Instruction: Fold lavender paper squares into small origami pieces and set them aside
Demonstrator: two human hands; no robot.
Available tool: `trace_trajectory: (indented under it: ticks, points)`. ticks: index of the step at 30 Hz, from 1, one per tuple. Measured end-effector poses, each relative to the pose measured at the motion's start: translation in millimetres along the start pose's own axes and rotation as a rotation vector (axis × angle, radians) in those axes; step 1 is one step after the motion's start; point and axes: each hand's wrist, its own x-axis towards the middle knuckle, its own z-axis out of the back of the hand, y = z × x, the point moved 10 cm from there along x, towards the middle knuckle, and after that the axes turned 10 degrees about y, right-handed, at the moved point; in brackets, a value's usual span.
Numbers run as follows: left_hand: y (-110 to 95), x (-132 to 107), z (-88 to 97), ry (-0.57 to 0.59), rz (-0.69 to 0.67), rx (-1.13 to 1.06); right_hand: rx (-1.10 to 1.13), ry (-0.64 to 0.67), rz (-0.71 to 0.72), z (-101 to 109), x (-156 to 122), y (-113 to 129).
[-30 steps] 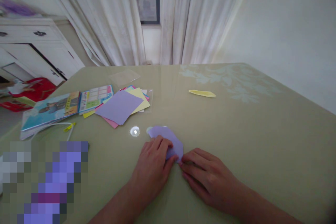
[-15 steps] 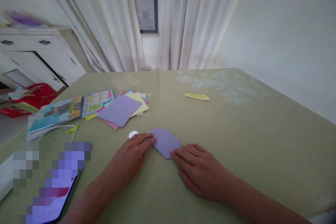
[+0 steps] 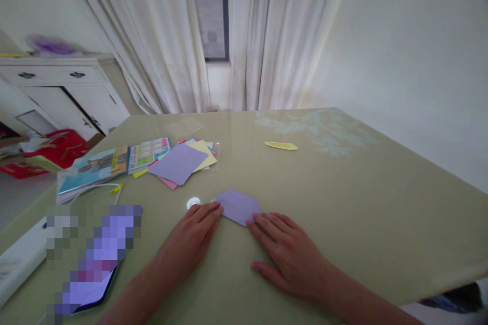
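Purple paper (image 3: 240, 208), nearside left of the yellow strip (image 3: 281, 146), seems at the flattening step, left hand (image 3: 192, 233) flat and right hand (image 3: 290, 249) spread on its edges (neither visibly pinching), any next crease needing alignment.

2 hands: left hand (image 3: 192, 233), right hand (image 3: 290, 254), bottom centre. 2 folded papers: purple paper (image 3: 239, 208), below centre; yellow paper (image 3: 281, 145), right of centre. 1 phone (image 3: 102, 289), lower left. 1 paper pile (image 3: 178, 163), left of centre; number within uncountable.
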Motion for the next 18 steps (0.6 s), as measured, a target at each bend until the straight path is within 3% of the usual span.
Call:
trace_trajectory:
  ticks: [7, 10, 14, 18]
  points:
    - [-23.6, -16.8, -4.4, 0.013, -0.034, -0.048, -0.061, -0.098, -0.051, 18.6, 25.8, -8.4]
    - [-35.8, -19.4, -8.3, 0.052, -0.054, 0.033, -0.064, -0.034, 0.065, 17.8, 42.8, 0.5]
    - [-45.1, -10.0, -14.2, 0.146, -0.087, 0.187, -0.120, 0.017, 0.171, 11.4, 56.0, 12.0]
    - [-42.4, 8.0, -8.8, 0.217, -0.039, 0.152, -0.206, -0.122, 0.175, 10.4, 57.8, 10.0]
